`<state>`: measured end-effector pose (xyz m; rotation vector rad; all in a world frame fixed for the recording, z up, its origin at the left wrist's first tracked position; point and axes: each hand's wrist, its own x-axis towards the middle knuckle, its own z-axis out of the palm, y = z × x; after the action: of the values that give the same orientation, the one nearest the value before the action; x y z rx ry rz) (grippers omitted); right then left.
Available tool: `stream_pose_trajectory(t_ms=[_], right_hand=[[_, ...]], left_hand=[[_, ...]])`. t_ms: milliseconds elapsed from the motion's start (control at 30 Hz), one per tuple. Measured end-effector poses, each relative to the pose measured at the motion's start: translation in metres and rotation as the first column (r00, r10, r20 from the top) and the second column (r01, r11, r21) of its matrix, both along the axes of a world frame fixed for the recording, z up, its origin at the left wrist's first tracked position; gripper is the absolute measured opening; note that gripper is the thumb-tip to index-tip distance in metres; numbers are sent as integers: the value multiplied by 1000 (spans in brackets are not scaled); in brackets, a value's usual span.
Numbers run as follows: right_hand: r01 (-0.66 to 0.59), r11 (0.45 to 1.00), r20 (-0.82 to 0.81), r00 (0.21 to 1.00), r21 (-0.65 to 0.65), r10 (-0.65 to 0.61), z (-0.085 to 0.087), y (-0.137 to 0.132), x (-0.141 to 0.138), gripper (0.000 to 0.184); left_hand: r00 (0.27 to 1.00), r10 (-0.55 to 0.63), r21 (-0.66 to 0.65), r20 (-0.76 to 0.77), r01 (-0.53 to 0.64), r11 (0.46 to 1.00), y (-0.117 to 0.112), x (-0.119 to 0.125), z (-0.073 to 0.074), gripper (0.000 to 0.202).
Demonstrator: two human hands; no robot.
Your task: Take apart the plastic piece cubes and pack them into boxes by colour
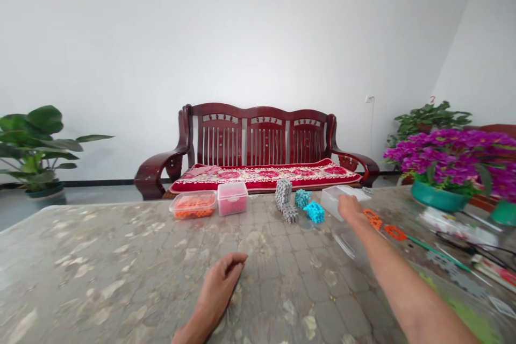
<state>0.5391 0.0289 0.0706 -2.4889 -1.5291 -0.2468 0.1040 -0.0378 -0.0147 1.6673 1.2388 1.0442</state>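
My left hand (220, 282) rests on the stone-patterned table (121, 269) near the front edge, fingers loosely curled, holding nothing. My right hand (350, 208) is stretched far out and grips the near rim of a clear plastic box (336, 196). Just left of that box lie two turquoise block pieces (309, 205) and a grey block stack (285, 200). Orange pieces (381, 224) lie right of my right hand.
A clear tub of orange pieces (194, 205) and a tub of pink pieces (233, 198) stand at the far edge. A clear lid (346, 242) lies under my right forearm. Purple flowers in a green pot (441, 193), cables and grey pieces crowd the right. A wooden bench (258, 145) stands behind.
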Motion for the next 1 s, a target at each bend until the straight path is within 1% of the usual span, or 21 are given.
stream_pose_trajectory(t_ms=[100, 133, 167, 267, 333, 367, 400, 433, 500, 533, 567, 633, 700, 767, 800, 867, 933, 1000], right_hand=[[55, 998, 52, 997, 11, -55, 9, -9, 0, 21], [51, 998, 75, 996, 35, -54, 14, -13, -2, 17], [36, 997, 100, 994, 69, -43, 19, -17, -4, 17], [-65, 983, 174, 984, 171, 34, 36, -31, -22, 25], [-192, 953, 221, 965, 233, 141, 43, -42, -45, 26], [-270, 928, 247, 947, 256, 208, 45, -48, -60, 25], [-423, 848, 290, 896, 320, 337, 46, -55, -77, 23], [-544, 757, 333, 834, 361, 441, 44, -61, -96, 20], [-719, 601, 396, 694, 349, 601, 36, -75, -135, 18], [-790, 526, 408, 613, 316, 677, 29, -80, -154, 18], [-836, 462, 404, 547, 296, 733, 20, -85, -172, 19], [-892, 372, 354, 445, 259, 822, 1, -91, -203, 20], [-924, 314, 282, 368, 219, 886, -17, -93, -227, 20], [-918, 316, 219, 368, 237, 904, -30, -91, -245, 17], [-914, 320, 196, 371, 247, 908, -33, -90, -252, 16], [-914, 311, 166, 360, 261, 918, -35, -88, -263, 15], [-923, 265, 134, 310, 277, 941, -32, -87, -269, 17], [-918, 210, 85, 251, 336, 964, -29, -88, -270, 27]], left_hand=[[1000, 5, 8, 4, -5, 1000, 0, 1, -1, 34], [1000, 8, 11, 4, -8, 1000, 0, 1, -1, 34], [1000, 10, 15, 5, -10, 1000, 0, 2, -1, 33], [999, 41, 46, 35, -42, 998, 0, 2, -2, 33], [990, 111, 98, 84, -119, 988, 1, 1, -3, 34], [980, 160, 129, 115, -175, 976, 2, 0, -2, 36], [965, 215, 161, 147, -238, 958, 2, -1, -2, 37], [946, 268, 192, 180, -301, 934, 3, -3, -1, 39], [904, 350, 256, 246, -409, 876, 3, -9, 1, 41], [883, 378, 287, 278, -452, 844, 3, -12, 2, 42], [864, 399, 316, 309, -488, 813, 3, -16, 4, 42], [831, 429, 358, 354, -544, 759, 3, -24, 7, 42], [809, 455, 393, 371, -581, 713, 2, -32, 11, 43], [807, 465, 444, 363, -589, 676, 3, -40, 15, 42], [820, 458, 476, 344, -573, 668, 4, -43, 16, 41], [862, 427, 536, 275, -506, 676, 6, -49, 20, 38], [901, 392, 571, 187, -424, 703, 10, -53, 24, 35], [924, 366, 583, 111, -359, 729, 14, -56, 28, 35]])
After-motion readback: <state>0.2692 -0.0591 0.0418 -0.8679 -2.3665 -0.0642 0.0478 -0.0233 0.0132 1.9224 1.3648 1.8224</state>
